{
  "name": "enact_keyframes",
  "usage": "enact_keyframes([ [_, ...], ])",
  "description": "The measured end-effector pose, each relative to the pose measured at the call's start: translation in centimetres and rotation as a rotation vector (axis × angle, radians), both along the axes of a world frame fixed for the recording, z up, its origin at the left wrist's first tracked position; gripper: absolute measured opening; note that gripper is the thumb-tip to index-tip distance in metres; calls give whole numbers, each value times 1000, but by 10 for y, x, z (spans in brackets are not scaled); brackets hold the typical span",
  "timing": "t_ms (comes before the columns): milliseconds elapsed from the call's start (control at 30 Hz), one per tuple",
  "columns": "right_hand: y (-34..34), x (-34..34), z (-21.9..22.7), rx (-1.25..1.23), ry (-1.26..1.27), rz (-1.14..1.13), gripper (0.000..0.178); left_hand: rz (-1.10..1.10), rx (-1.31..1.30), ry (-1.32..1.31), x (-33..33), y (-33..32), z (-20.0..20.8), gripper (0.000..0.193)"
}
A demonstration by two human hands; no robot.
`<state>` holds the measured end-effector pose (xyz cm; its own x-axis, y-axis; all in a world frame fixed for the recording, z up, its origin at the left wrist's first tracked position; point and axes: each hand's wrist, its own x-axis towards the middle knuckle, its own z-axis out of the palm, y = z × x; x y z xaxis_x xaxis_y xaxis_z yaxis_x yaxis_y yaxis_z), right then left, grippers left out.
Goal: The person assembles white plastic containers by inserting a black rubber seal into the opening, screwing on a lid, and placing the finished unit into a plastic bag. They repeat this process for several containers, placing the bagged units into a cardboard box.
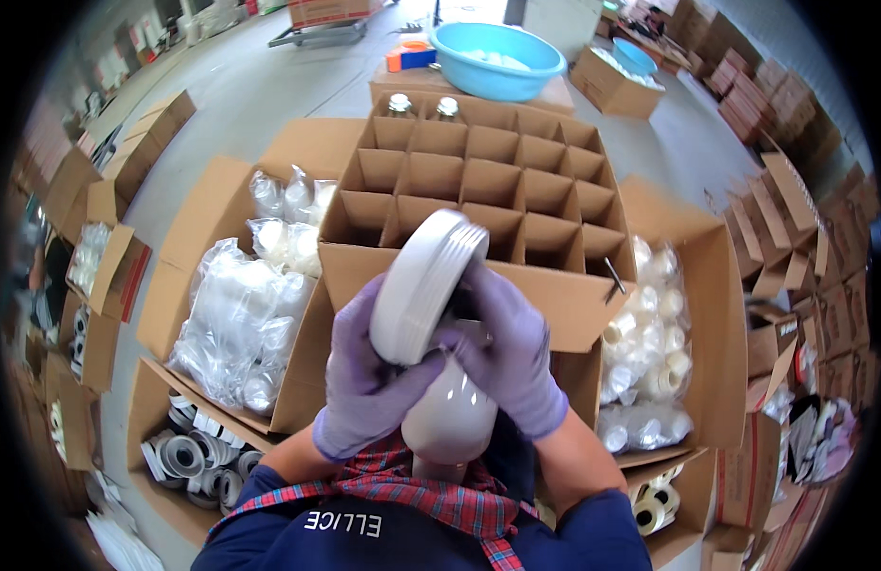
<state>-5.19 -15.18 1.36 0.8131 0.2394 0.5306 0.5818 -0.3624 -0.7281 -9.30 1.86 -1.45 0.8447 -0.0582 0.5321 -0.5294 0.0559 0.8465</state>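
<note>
Both my hands wear pale purple gloves and are raised in front of my chest. My left hand [362, 385] grips a light grey ring-shaped part [412, 295] with a ridged edge, tilted on its side. Closed fingers of my right hand [507, 352] are at the ring's right side, near its dark opening; part of the grip is hidden and slightly blurred. Just below the hands is a glossy grey rounded piece [448, 419]. I cannot tell whether it is joined to the ring.
A divided carton [440, 176] stands ahead, with two clear bottles [447, 108] in its far cells. Open boxes hold bagged clear parts [241, 319] at left, bagged cream parts [650, 333] at right and grey rings [185, 457] at lower left. A blue basin [498, 59] stands beyond.
</note>
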Motion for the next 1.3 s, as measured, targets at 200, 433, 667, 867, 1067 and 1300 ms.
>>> enact_keyframes([
  [200, -71, 36, 6, 393, 708, -29, 28, -53, 301, -146, 81, -6, 6, 76],
  [433, -81, 47, -109, 472, 482, 212, 62, -720, 251, 468, 130, 42, -37, 74],
  [667, -72, 63, -120, 640, 441, 504, 52, -659, 67, 172, 126, 28, -62, 56],
  [867, -74, 64, -122, 599, 382, 525, 50, -666, 74, 111, 124, 28, -57, 49],
  [1067, -61, 17, -34, 106, -8, 384, 57, -339, 242, 501, 113, 34, -98, 41],
  [1300, -48, 19, -48, 46, -109, 111, 50, -190, 258, 443, 96, 18, -74, 41],
])
